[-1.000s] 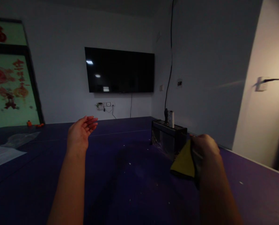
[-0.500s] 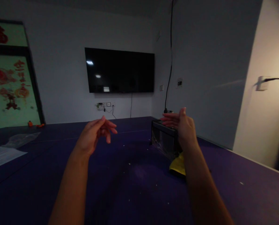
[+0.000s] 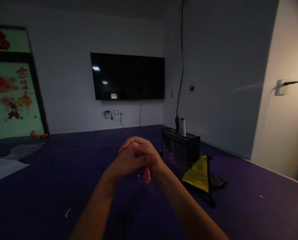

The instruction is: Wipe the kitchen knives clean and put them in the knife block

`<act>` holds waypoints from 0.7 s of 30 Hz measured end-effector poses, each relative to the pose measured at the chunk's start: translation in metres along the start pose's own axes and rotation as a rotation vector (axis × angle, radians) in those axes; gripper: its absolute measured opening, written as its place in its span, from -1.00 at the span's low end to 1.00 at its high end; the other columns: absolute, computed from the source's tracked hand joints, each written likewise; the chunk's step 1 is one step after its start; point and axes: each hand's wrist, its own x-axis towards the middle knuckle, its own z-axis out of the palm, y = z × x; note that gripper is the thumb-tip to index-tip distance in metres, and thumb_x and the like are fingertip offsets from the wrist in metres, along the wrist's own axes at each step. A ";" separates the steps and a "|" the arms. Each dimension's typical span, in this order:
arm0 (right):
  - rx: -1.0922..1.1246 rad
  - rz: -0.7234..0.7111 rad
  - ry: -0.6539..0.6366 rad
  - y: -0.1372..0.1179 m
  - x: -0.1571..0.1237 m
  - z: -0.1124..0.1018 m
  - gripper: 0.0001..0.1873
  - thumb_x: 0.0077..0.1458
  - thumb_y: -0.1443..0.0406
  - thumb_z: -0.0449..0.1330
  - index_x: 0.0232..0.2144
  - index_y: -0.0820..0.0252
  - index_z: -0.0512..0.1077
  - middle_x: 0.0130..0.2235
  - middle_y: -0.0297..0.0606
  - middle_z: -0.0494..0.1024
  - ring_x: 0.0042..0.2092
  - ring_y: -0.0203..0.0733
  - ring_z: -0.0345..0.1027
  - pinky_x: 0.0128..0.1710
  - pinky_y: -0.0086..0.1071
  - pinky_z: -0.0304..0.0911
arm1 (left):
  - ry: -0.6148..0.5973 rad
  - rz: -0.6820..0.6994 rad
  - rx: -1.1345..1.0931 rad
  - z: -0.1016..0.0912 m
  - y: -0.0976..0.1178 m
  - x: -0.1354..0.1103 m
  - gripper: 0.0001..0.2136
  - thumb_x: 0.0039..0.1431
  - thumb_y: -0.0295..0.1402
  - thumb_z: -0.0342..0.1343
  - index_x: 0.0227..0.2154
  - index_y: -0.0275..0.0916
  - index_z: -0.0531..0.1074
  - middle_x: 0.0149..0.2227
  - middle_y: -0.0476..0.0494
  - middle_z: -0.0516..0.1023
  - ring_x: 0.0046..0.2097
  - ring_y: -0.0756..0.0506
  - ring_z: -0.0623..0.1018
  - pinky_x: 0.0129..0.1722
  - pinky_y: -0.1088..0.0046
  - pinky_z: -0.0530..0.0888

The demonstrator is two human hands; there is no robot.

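My left hand (image 3: pixel 125 161) and my right hand (image 3: pixel 151 160) are clasped together in the middle of the view, above the dark purple surface (image 3: pixel 64 173). Their fingers are wrapped round each other and nothing shows between them. A yellow and dark cloth (image 3: pixel 198 173) lies on the surface to the right of my hands, apart from them. Just behind the cloth stands a black box (image 3: pixel 181 150) with a small pale cylinder (image 3: pixel 182 126) on top.
A dark wall-mounted screen (image 3: pixel 127 76) hangs on the far wall, with sockets and cables below it. A cable runs down the right wall to the box. Pale sheets (image 3: pixel 4 165) lie at the left edge, and small orange items (image 3: pixel 39 135) sit by a decorated door.
My right hand let go of the yellow cloth, which now lies by the box. Both hands then moved inward and clasped each other at the centre.
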 end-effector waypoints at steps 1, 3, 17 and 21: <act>0.018 -0.005 0.023 0.001 0.000 0.001 -0.77 -0.03 0.15 0.06 -0.44 0.18 0.40 -0.40 -0.28 0.45 -0.34 -0.20 0.34 -0.36 -0.36 0.24 | 0.015 0.005 0.008 0.000 0.000 0.000 -0.63 -0.05 -0.11 0.06 -0.78 -0.25 0.39 -0.73 -0.05 0.42 -0.65 0.01 0.43 -0.61 0.52 0.35; 0.042 -0.022 0.050 0.002 0.000 0.003 -0.78 -0.06 0.17 0.06 -0.46 0.19 0.39 -0.42 -0.28 0.44 -0.37 -0.21 0.33 -0.39 -0.39 0.23 | 0.038 0.020 0.003 0.001 -0.002 0.002 -0.62 -0.07 -0.09 0.08 -0.81 -0.24 0.35 -0.77 -0.04 0.39 -0.69 0.03 0.40 -0.65 0.54 0.32; -0.099 0.025 0.106 0.000 0.001 0.000 -0.77 -0.07 0.17 0.04 -0.48 0.20 0.39 -0.47 -0.29 0.42 -0.45 -0.26 0.30 -0.52 -0.46 0.17 | 0.039 0.066 -0.135 0.001 -0.010 0.009 -0.61 -0.13 -0.08 0.12 -0.84 -0.26 0.33 -0.80 -0.04 0.36 -0.73 0.03 0.38 -0.71 0.57 0.29; -0.123 0.050 0.103 -0.001 0.001 -0.002 -0.77 -0.06 0.17 0.05 -0.47 0.19 0.39 -0.47 -0.27 0.43 -0.46 -0.24 0.30 -0.58 -0.47 0.15 | 0.035 0.051 -0.147 0.001 -0.012 0.010 -0.62 -0.11 -0.09 0.11 -0.82 -0.25 0.35 -0.78 -0.02 0.37 -0.71 0.03 0.40 -0.70 0.57 0.30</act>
